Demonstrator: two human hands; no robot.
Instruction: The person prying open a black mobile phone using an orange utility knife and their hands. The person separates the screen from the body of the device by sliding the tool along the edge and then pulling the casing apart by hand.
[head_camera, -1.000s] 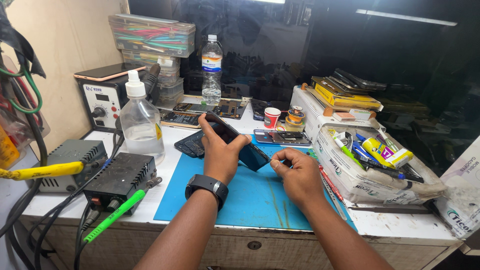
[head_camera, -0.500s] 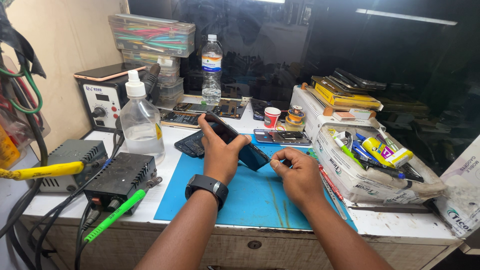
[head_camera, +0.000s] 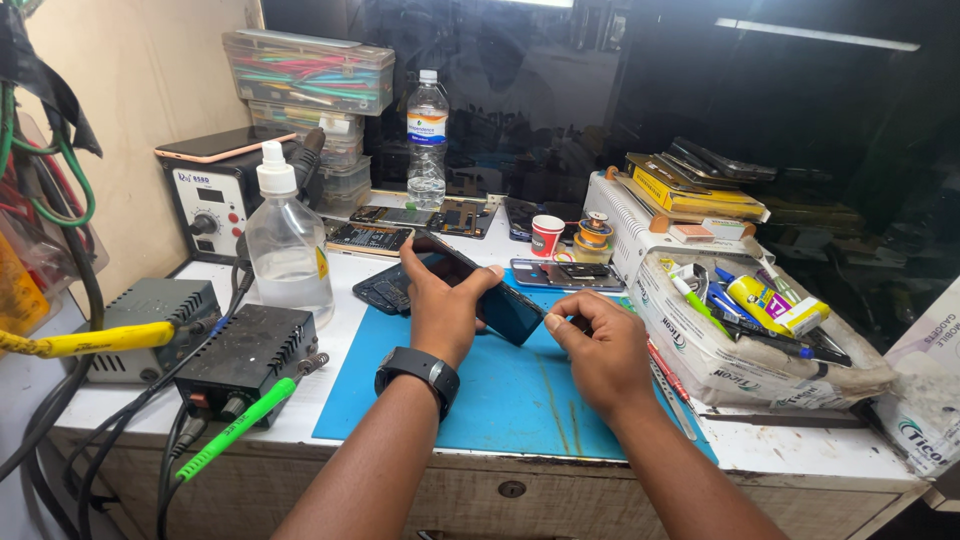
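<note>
**Two hands on a dark phone above the blue mat**

The left hand (head_camera: 445, 305), a black watch (head_camera: 418, 372) on its wrist, was wrapped around a dark phone (head_camera: 478, 288), gripping it tilted above the blue mat (head_camera: 500, 400) that covered the counter (head_camera: 780, 455). The right hand (head_camera: 600, 352) sat just to the right, its fingertips pinched at the phone's lower right edge; whether it held a small tool there could not be told.

To the left of the left hand stood a black box with a green-handled tool (head_camera: 235, 430), a grey box (head_camera: 150, 315) with a yellow-handled tool, and a clear pump bottle (head_camera: 287, 245). To the right of the right hand lay a white bag of tubes and tools (head_camera: 745, 335).

Just beyond the hands lay another phone (head_camera: 563, 273), a small red cup (head_camera: 546, 236) and opened phone parts (head_camera: 378, 238). Farther back stood a water bottle (head_camera: 427, 135) and stacked clear boxes (head_camera: 310, 75).
</note>
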